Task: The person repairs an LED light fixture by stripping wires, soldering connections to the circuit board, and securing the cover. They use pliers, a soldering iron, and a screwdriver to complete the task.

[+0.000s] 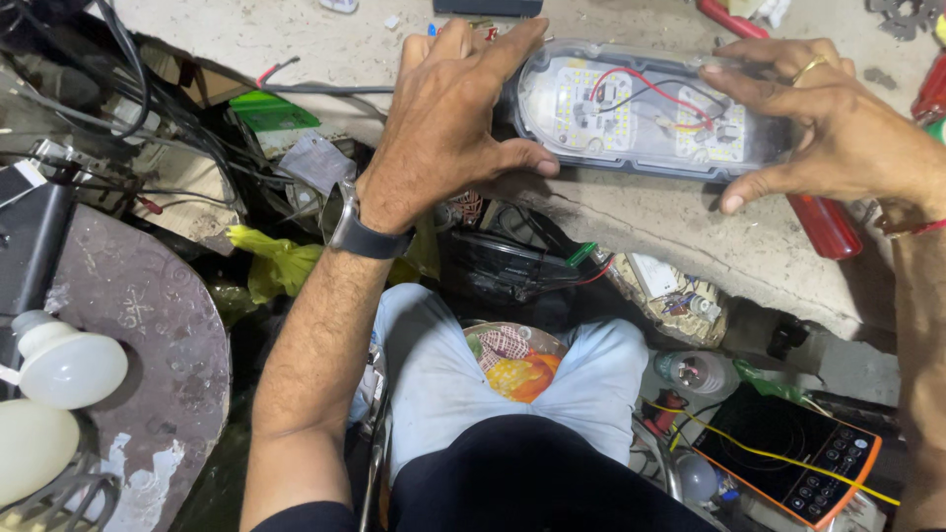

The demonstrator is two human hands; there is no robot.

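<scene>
Both hands have a grip on an oblong lamp housing [650, 110] that lies flat on the pale, worn bench [690, 232]: the left hand [443, 128] is spread over its left end, fingers arched across the top edge and thumb pressed against the near edge, while the right hand [838, 128] clasps the right end the same way, fingers laid over the clear cover and thumb pointing along the near rim. Through the cover show two white LED boards [591, 106] joined by red, black and yellow wires [650, 94]. A dark wristwatch [360, 232] sits on the left wrist, a ring [808, 67] on a right finger. Just beside the right hand lies a red-handled tool [826, 225], partly under the palm. Below the bench edge, a black panel with an orange rim [788, 463] rests on the floor, and two white bulbs [59, 365] sit on a round surface at far left.
</scene>
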